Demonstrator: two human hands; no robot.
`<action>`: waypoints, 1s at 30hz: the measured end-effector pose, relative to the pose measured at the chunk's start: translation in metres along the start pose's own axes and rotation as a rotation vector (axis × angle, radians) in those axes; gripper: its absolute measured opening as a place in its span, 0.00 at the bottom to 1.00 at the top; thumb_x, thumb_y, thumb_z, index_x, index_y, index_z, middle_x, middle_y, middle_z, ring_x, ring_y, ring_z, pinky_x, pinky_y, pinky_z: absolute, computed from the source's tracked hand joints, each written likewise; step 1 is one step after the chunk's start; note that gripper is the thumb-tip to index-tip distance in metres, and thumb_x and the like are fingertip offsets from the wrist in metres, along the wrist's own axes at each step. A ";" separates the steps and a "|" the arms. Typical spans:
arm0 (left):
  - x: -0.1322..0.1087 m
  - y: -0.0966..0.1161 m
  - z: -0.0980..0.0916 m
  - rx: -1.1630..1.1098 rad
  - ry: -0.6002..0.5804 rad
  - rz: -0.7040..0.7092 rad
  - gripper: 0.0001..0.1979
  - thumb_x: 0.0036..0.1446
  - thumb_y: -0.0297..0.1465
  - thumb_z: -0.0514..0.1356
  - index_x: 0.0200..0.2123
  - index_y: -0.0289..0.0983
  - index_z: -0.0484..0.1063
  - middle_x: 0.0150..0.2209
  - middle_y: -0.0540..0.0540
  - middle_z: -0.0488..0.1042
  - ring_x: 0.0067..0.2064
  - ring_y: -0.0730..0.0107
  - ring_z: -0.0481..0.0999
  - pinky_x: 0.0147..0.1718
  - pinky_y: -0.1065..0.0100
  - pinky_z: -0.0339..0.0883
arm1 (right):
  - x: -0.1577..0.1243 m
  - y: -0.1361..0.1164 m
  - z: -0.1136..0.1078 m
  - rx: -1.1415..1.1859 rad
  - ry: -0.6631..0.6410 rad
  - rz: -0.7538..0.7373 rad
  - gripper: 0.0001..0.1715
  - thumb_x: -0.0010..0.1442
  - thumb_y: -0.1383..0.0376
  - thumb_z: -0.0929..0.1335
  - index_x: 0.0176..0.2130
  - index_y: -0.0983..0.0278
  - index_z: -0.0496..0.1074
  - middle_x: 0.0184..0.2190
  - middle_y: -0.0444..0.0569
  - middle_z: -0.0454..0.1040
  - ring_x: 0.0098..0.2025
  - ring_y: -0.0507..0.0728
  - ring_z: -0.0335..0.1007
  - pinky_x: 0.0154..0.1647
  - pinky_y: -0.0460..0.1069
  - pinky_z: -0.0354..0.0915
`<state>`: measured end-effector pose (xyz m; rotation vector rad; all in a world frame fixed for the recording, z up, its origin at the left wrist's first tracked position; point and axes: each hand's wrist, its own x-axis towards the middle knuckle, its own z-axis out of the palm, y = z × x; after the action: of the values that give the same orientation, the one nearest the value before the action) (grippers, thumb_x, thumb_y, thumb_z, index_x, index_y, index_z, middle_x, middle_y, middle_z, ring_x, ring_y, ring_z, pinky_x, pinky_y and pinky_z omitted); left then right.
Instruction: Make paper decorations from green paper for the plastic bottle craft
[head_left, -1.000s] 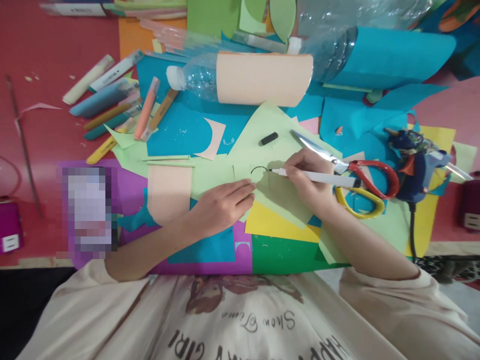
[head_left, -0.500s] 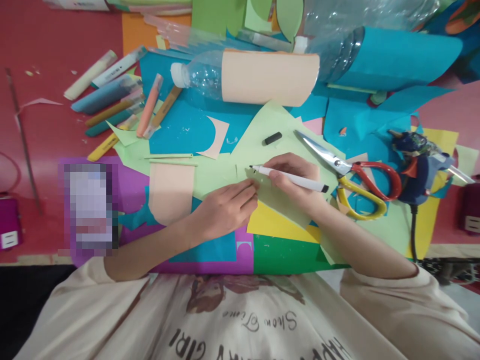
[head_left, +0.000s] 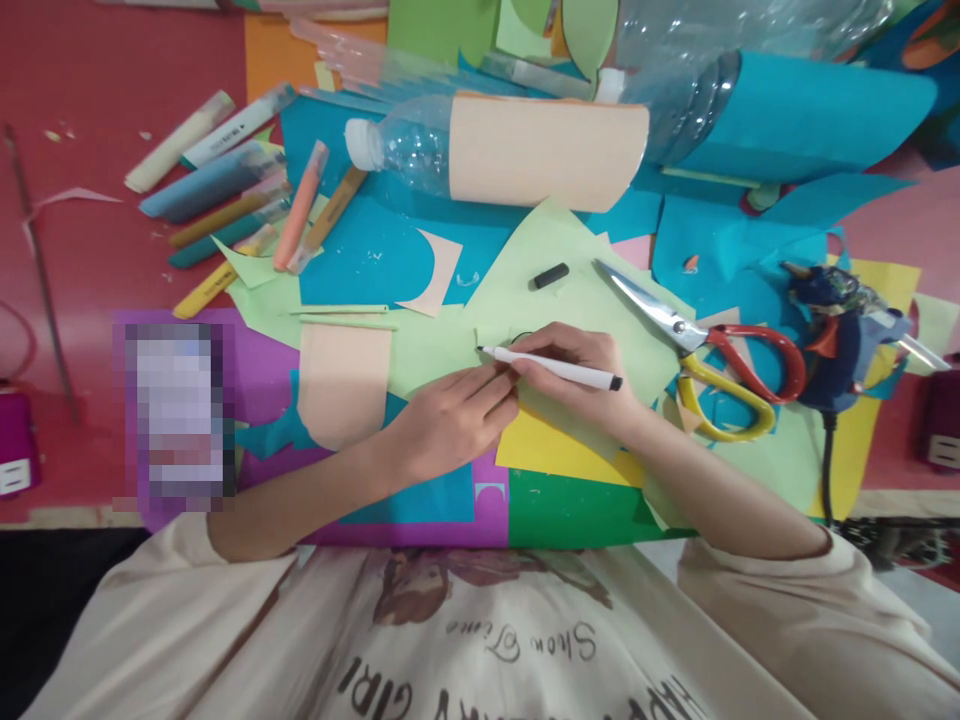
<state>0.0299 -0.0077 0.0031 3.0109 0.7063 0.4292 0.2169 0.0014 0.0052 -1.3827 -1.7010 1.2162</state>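
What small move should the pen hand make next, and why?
Probably slide the tip of the white marker a little rightward onto the black curve and carry the line on. The right hand grips the marker with its tip pointing left, past the curve, which shows only partly beside the fingers. The left hand lies flat on the light green paper, steadying it.

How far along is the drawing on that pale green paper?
Done: a short black curve is on the pale green paper. In hand: the right hand holds a white marker with its tip on it, the left hand pressing the sheet flat. Left: probably the rest of the outline; the scissors lie apart, untouched.
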 end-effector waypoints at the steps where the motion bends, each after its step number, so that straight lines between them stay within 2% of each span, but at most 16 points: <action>1: 0.000 0.000 0.000 -0.004 0.003 0.002 0.09 0.59 0.25 0.54 0.40 0.30 0.73 0.44 0.39 0.78 0.45 0.63 0.78 0.48 0.65 0.74 | 0.000 0.000 0.000 -0.001 -0.002 0.001 0.11 0.57 0.60 0.68 0.34 0.65 0.76 0.28 0.47 0.79 0.28 0.52 0.72 0.27 0.46 0.65; 9: 0.001 0.000 0.000 -0.018 0.025 0.005 0.09 0.57 0.24 0.55 0.40 0.28 0.73 0.43 0.38 0.79 0.44 0.61 0.79 0.47 0.64 0.75 | 0.000 0.002 0.002 0.030 -0.008 0.011 0.12 0.57 0.60 0.68 0.34 0.66 0.76 0.29 0.48 0.78 0.29 0.52 0.73 0.27 0.47 0.65; 15: 0.000 0.000 -0.001 -0.042 0.027 -0.006 0.10 0.59 0.24 0.54 0.41 0.29 0.73 0.46 0.38 0.78 0.50 0.61 0.77 0.49 0.64 0.74 | -0.002 0.004 0.001 0.052 0.070 0.047 0.12 0.57 0.59 0.69 0.34 0.66 0.76 0.27 0.47 0.77 0.27 0.51 0.71 0.26 0.46 0.64; 22: 0.001 0.000 -0.002 -0.027 0.015 0.000 0.09 0.58 0.24 0.55 0.40 0.28 0.73 0.43 0.39 0.79 0.45 0.61 0.79 0.47 0.64 0.75 | 0.000 0.002 0.002 0.033 0.003 -0.006 0.11 0.57 0.61 0.68 0.35 0.67 0.75 0.29 0.48 0.78 0.29 0.52 0.73 0.28 0.46 0.66; 28: 0.001 -0.001 -0.003 -0.031 -0.008 -0.001 0.11 0.59 0.23 0.54 0.43 0.28 0.73 0.48 0.39 0.77 0.52 0.61 0.76 0.51 0.64 0.73 | -0.002 0.004 0.001 0.050 0.135 0.030 0.09 0.56 0.62 0.69 0.32 0.66 0.74 0.22 0.44 0.75 0.24 0.50 0.69 0.23 0.45 0.63; 30: 0.001 -0.001 -0.003 -0.031 -0.016 -0.001 0.11 0.59 0.23 0.54 0.43 0.29 0.72 0.48 0.39 0.77 0.52 0.61 0.76 0.50 0.64 0.73 | -0.002 0.004 0.001 0.057 0.125 0.016 0.09 0.56 0.61 0.69 0.33 0.66 0.74 0.23 0.45 0.75 0.24 0.50 0.69 0.23 0.45 0.63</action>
<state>0.0298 -0.0062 0.0062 2.9819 0.6936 0.4120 0.2178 -0.0007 0.0007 -1.4102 -1.5609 1.1525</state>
